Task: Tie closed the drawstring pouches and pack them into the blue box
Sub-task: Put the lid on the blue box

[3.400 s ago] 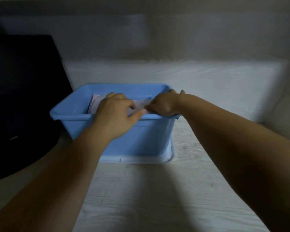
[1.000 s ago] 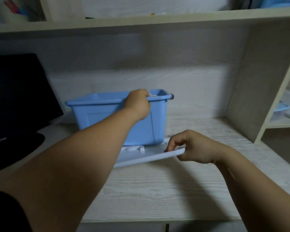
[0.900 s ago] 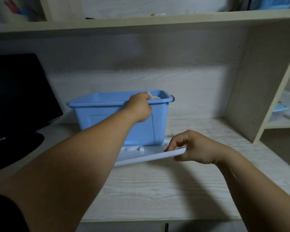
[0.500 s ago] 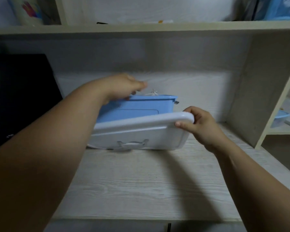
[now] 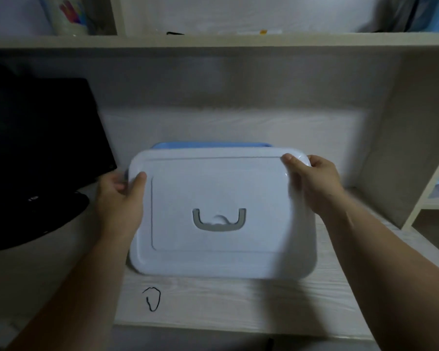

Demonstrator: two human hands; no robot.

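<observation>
In the head view, a white lid (image 5: 221,214) is held over the blue box (image 5: 210,145), of which only the far rim is seen. The lid's left edge is clamped by the left hand (image 5: 119,198), its right far corner by the right hand (image 5: 312,181). No pouches are visible. A black cord loop (image 5: 152,298) lies on the desk (image 5: 226,302).

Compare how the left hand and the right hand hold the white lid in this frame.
The left hand grips the white lid along its left edge, lower down; the right hand grips the far right corner, higher up. The left hand's thumb lies on top near the edge, while the right hand's fingers reach over the corner. Both are closed on the lid, holding it over the blue box.
</observation>
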